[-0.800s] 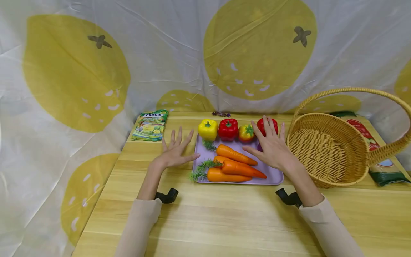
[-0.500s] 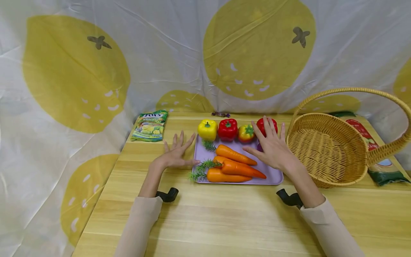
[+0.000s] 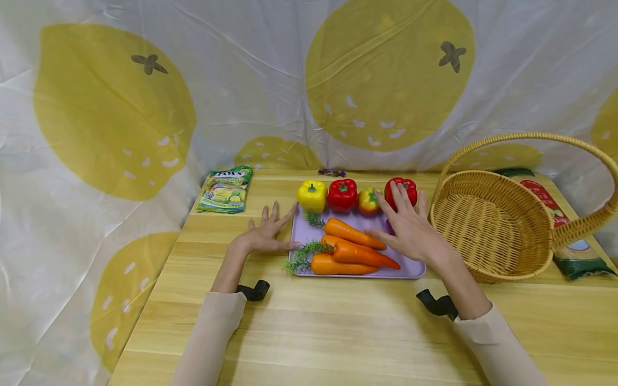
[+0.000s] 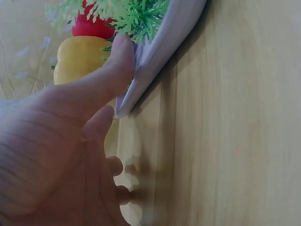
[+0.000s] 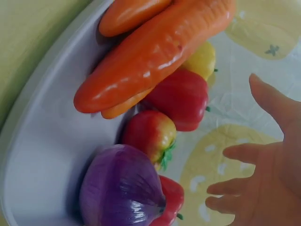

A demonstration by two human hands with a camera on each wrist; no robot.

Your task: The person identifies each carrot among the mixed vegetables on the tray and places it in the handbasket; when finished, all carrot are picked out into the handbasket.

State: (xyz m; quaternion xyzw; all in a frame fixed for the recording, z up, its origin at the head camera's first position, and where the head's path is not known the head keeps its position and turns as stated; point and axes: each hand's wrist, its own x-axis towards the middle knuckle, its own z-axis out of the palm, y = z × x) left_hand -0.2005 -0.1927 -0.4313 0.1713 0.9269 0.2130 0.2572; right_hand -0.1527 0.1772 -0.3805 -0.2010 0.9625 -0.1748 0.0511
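A lilac tray (image 3: 410, 265) carries several carrots (image 3: 354, 233) with leafy tops, a yellow bell pepper (image 3: 311, 196), a red bell pepper (image 3: 342, 195), a red-yellow fruit with green leaves (image 3: 368, 202) and a purple onion (image 5: 120, 188). At the tray's left rim, my left hand (image 3: 260, 236) has its fingers spread, and its thumb (image 4: 123, 52) overlaps the rim close to the carrot leaves. Over the right part of the tray my right hand (image 3: 410, 230) hovers, fingers spread, holding nothing. It partly covers another red pepper (image 3: 407, 190) and most of the onion in the head view.
A wicker basket (image 3: 483, 230) with a tall handle stands right of the tray. Behind it lies a green-and-red packet (image 3: 579, 257). A green candy bag (image 3: 224, 190) is at the back left, and a wrapped candy (image 3: 331, 172) lies behind the peppers.
My left hand has lowered and come closer to the tray's left rim. The right hand's fingers have shifted slightly left and toward me. The tray and its vegetables have stayed put.
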